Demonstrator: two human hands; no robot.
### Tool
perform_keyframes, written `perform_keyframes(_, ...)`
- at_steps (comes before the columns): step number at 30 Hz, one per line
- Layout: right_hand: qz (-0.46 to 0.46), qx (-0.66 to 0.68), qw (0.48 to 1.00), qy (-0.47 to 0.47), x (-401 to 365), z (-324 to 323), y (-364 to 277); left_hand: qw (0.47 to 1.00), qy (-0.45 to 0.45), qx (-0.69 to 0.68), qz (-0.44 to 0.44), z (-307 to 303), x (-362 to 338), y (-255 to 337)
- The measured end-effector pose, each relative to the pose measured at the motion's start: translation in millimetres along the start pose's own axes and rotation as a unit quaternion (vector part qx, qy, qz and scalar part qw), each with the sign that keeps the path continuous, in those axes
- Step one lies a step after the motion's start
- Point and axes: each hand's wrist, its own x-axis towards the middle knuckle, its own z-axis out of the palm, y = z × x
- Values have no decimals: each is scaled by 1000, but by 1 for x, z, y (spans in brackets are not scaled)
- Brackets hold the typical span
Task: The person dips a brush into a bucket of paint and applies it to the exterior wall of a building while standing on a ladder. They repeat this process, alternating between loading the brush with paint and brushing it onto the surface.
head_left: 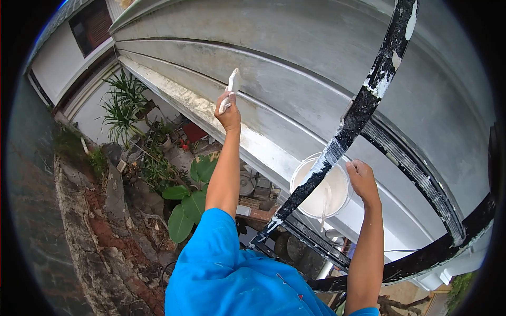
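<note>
The left hand (227, 113) grips a white-coated paintbrush (232, 84) against the grey ribbed wall (316, 63). The right hand (362, 179) clasps 1 white plastic paint bucket (340, 206) at its rim. This looks like mid-stroke painting; the next move likely calls for steady, even pressure.

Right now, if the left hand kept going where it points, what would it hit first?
Probably the grey siding: the paintbrush in the left hand looks on or near it, though depth is unclear.
</note>
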Motion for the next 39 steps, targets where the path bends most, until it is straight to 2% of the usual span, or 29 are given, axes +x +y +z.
perform_keyframes(1,3,0,1000,-1,1,0,1,998,-46,-36,-17,12,-18,7)
perform_keyframes(2,6,0,1000,-2,2,1,1,997,-80,7,9,25,-44,21)
perform_keyframes(3,0,2,1000,0,2,3,2,997,-76,-12,-21,36,-70,47)
perform_keyframes(7,-2,3,1000,3,5,4,16,964,-217,-120,-97,27,-150,107)
perform_keyframes(8,2,5,1000,1,5,5,18,949,-253,-157,-100,24,-156,114)
perform_keyframes(11,9,16,1000,-3,2,4,18,945,-287,-150,-52,17,-145,116)
perform_keyframes(14,-3,8,1000,-14,1,4,18,974,-216,-61,11,5,-107,61)
perform_keyframes(15,-7,4,1000,-11,2,3,16,979,-197,-45,-15,-4,-92,42)
perform_keyframes(17,-12,-3,1000,-7,1,3,14,988,-155,19,-10,-17,-67,10)
perform_keyframes(22,-12,-11,1000,-12,-1,0,5,996,44,4,-77,-15,-6,-25)
perform_keyframes(24,-11,-13,1000,-13,-1,-1,4,998,3,38,-54,1,-13,-15)
perform_keyframes(26,1,-24,1000,-17,0,-2,0,996,-31,59,-51,27,-54,20)
perform_keyframes(27,-10,-26,1000,-12,0,0,2,997,-45,20,-66,34,-78,36)
perform_keyframes(28,-20,-30,999,-8,0,1,6,994,-92,7,-49,36,-101,56)
perform_keyframes(30,-18,-26,999,-8,2,3,13,980,-180,-51,-75,31,-133,96)
perform_keyframes(34,15,-10,1000,-23,1,3,13,901,-347,-240,-99,30,-140,140)
perform_keyframes(35,20,-9,999,-23,0,2,12,902,-355,-236,-69,35,-134,138)
perform_keyframes(36,19,-12,999,-24,-2,2,12,905,-349,-221,-101,37,-127,129)
perform_keyframes(38,15,-18,999,-24,-2,1,11,935,-260,-225,-92,45,-94,93)
perform_keyframes(39,-3,-13,1000,-24,-1,2,13,950,-235,-201,-53,39,-71,69)
